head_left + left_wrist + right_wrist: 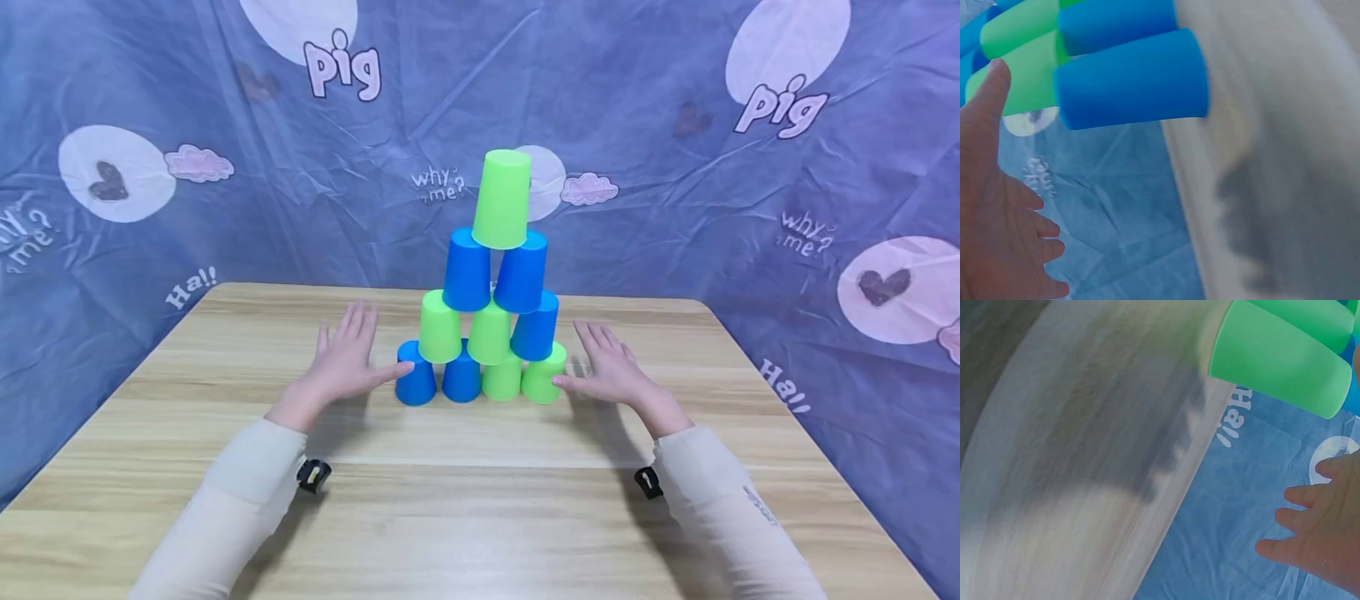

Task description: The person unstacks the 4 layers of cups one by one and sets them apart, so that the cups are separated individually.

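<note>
Upside-down cups stand stacked as a pyramid on the wooden table. A green cup (501,200) forms the top, over two blue cups, the left one (467,271) and the right one (521,273). Below come two green cups and a blue cup (536,327). At the base are two blue cups on the left and two green on the right. My left hand (341,358) is spread beside the left end blue cup (1132,81). On the other side, my right hand (609,368) is spread beside the right end green cup (1279,356). Neither hand grips anything; thumb contact is unclear.
The light wooden table (480,517) reaches back to a wrinkled blue cloth backdrop (300,183) with printed words and hearts. Both forearms wear pale sleeves (247,475), with a black strap piece (313,476) by the left wrist and another (648,482) by the right.
</note>
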A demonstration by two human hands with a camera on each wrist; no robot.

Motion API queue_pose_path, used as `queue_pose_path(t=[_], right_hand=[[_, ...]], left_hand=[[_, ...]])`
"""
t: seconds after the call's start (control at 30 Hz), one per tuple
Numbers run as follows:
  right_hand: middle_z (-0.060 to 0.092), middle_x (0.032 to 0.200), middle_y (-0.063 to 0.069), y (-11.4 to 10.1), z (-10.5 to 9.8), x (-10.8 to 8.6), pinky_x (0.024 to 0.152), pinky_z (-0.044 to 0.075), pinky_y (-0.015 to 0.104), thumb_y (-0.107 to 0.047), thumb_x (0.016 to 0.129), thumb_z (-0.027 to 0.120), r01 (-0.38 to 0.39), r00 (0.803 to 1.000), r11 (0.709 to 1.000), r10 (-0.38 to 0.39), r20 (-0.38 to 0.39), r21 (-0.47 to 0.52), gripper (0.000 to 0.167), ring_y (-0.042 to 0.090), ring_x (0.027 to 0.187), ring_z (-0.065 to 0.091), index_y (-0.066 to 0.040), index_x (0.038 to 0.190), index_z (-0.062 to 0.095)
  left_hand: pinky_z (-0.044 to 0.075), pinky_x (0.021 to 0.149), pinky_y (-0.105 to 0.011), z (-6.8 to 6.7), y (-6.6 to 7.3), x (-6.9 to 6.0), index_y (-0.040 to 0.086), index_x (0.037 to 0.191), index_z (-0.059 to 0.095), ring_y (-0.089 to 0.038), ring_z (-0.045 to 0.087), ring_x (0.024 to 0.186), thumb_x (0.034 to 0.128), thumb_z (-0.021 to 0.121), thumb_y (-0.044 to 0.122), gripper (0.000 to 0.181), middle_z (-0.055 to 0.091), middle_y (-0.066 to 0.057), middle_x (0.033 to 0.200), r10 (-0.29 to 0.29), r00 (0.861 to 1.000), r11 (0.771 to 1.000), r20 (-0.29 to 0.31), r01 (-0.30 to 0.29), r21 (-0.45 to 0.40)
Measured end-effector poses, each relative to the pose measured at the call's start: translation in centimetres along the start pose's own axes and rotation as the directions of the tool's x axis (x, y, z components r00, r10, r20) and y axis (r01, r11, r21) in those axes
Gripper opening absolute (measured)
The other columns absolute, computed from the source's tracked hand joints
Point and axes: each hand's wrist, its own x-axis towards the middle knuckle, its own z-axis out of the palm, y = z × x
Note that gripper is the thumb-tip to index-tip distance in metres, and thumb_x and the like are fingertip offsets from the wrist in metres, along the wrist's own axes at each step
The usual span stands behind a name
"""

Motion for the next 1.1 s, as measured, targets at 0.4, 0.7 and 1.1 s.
queue_pose_path(t=[0.4, 0.7, 1.1], right_hand=[[0.01, 0.14, 0.021, -0.7, 0.0, 0.5, 0.095, 0.008, 0.058, -0.059, 0.067, 0.061, -0.005, 1.0, 0.988, 0.008, -0.015, 0.153, 0.105, 0.04, 0.125, 0.005, -0.003, 0.138, 0.007], [0.006, 0.14, 0.021, -0.3, 1.0, 0.6, 0.096, 0.012, 0.056, -0.044, 0.068, 0.068, -0.02, 1.0, 0.935, 0.021, 0.0, 0.355, 0.104, 0.038, 0.124, 0.009, -0.005, 0.138, 0.002], [0.008, 0.139, 0.022, -0.5, 1.7, 0.4, 0.095, 0.014, 0.057, -0.033, 0.073, 0.068, -0.056, 0.998, 0.845, 0.051, 0.024, 0.532, 0.098, 0.04, 0.123, 0.011, -0.005, 0.138, 0.002]], left_hand=[[-0.007, 0.097, -0.051, -5.8, 3.3, 2.1, 0.004, 0.138, 0.001, -0.024, -0.006, 0.128, 0.0673, 0.045, 0.071, 0.107, -0.002, -0.014, 0.142, 0.061, 0.995, 0.995, -0.085, -0.068, -0.075], [0.009, 0.098, -0.054, -7.8, 5.6, 3.6, 0.013, 0.139, 0.005, -0.028, 0.008, 0.127, 0.0679, 0.053, 0.065, 0.1, 0.008, -0.008, 0.143, -0.006, 0.992, 0.951, -0.129, -0.034, -0.309], [0.023, 0.095, -0.049, -9.2, 8.3, 5.0, 0.023, 0.139, 0.014, -0.018, 0.018, 0.126, 0.0636, 0.06, 0.062, 0.096, 0.02, 0.002, 0.14, -0.051, 0.983, 0.853, -0.174, -0.048, -0.52]])
